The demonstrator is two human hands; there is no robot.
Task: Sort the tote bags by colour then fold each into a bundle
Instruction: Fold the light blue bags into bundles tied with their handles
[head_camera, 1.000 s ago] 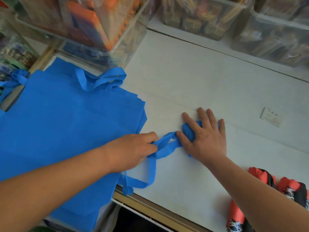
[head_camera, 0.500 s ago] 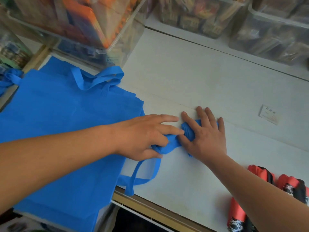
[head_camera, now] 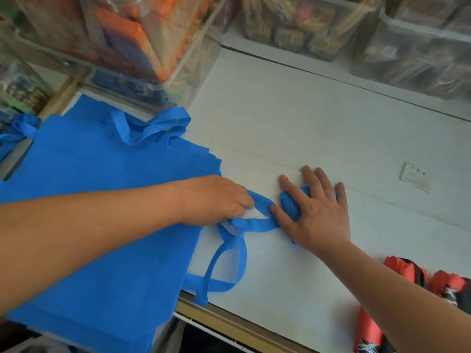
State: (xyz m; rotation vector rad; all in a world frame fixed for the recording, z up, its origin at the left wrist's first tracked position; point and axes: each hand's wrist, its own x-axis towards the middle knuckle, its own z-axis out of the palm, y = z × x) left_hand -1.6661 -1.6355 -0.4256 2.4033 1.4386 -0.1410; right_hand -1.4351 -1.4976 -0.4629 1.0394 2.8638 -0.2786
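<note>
a: where's the tote that's being folded?
b: about the middle of the white table (head_camera: 318, 118). it's a small blue bundle (head_camera: 290, 206), mostly under the right grip (head_camera: 319, 215). that grip lies flat on it, fingers straight and spread, pointing far, with the thumb at the bundle's left end. it's released and pressing, not clenched.
a: which way does the bundle run?
b: can't tell, the palm hides most of it. blue shows left of the palm, between the fingers and down by the wrist. the layered end faces left.
a: and the handles?
b: a blue handle strap (head_camera: 254, 222) leaves that left end and runs left to right between the two grips. the left grip (head_camera: 216, 200) has its fingers curled round it, grasping it. a second handle loop (head_camera: 224, 266) trails toward the near edge of the table.
a: the other bags?
b: a stack of blue tote bags (head_camera: 102, 225) lies flat at the left, under the left forearm. its handles (head_camera: 153, 128) point far, toward a clear plastic bin (head_camera: 158, 47), and its near part hangs past the table edge. two red-and-black bundles (head_camera: 369, 329) lie at the near right, well apart from the blue one.
a: anything else?
b: a small label card (head_camera: 418, 176) to the right of the right grip, and more clear bins (head_camera: 420, 54) along the far side.
</note>
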